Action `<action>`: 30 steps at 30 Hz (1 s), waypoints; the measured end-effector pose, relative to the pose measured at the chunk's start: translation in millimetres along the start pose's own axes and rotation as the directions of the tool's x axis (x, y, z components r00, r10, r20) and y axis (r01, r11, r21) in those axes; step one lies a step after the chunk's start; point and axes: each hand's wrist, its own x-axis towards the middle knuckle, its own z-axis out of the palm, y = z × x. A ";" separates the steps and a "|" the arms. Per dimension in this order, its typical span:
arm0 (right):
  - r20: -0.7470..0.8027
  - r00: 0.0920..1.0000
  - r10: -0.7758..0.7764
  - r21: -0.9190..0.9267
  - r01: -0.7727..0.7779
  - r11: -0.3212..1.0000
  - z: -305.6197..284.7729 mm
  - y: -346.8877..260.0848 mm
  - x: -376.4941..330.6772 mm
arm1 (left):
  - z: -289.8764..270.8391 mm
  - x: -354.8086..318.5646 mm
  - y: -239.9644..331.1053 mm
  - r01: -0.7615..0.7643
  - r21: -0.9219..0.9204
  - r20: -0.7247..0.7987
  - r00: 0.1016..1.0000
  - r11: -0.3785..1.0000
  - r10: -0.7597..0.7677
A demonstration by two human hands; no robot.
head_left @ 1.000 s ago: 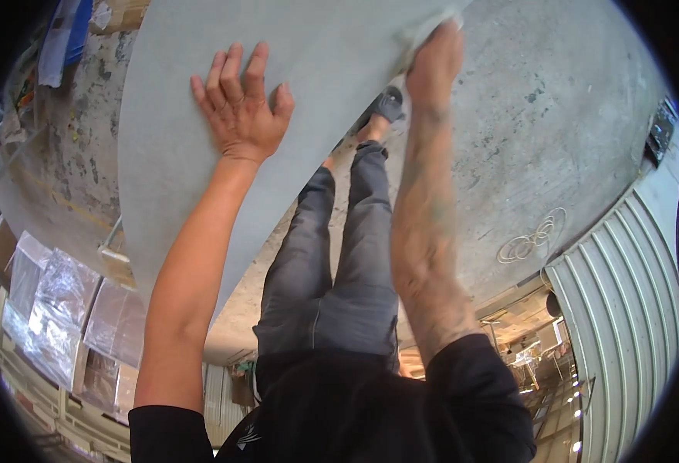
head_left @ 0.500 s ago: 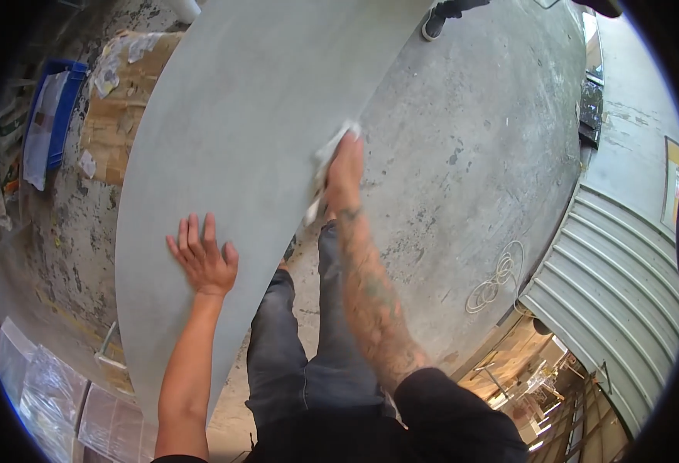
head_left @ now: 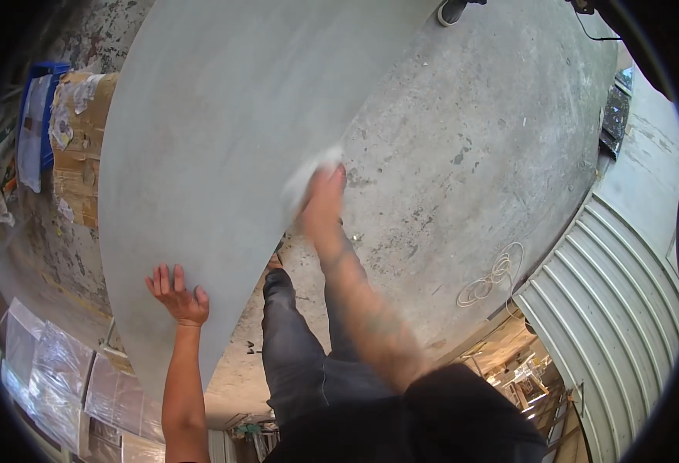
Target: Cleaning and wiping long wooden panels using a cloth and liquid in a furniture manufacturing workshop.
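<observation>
Head view: two bare hands work at one large grey panel (head_left: 193, 147), a single curved-edged sheet that runs from the top of the frame down to a narrow end at lower left. The left hand (head_left: 177, 295), at lower left, lies flat on the panel near that end, fingers and thumb apart, holding nothing. The right hand (head_left: 325, 202), at centre, is clamped on one white cloth (head_left: 301, 184) at the panel's right edge; blur hides how each finger sits. Two legs in grey trousers (head_left: 297, 339) stand at lower centre, beside the panel. Around them are one blue crate (head_left: 46, 147) and one torn cardboard piece (head_left: 85, 147) at upper left, one loosely coiled pale cord (head_left: 492, 279) on the floor (head_left: 463, 208) at right, one ribbed metal sheet (head_left: 606, 309) at lower right, and one dark shoe (head_left: 451, 11) at the top edge.
</observation>
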 end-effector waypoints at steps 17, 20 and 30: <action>-0.168 0.968 -0.185 0.689 0.250 0.680 -114.3 -120.7 239.4 | 6.6 12.0 13.6 0.194 -0.003 0.016 0.981 0.981 -0.194; -0.094 0.993 -0.067 0.421 0.101 0.902 -77.9 -72.1 134.3 | 15.1 101.6 41.6 0.363 -0.107 -0.025 0.930 0.926 -0.367; -0.096 0.980 -0.173 0.708 0.190 0.680 -190.7 -173.0 399.0 | 27.8 262.5 137.7 0.485 0.014 -0.171 0.863 0.874 -0.476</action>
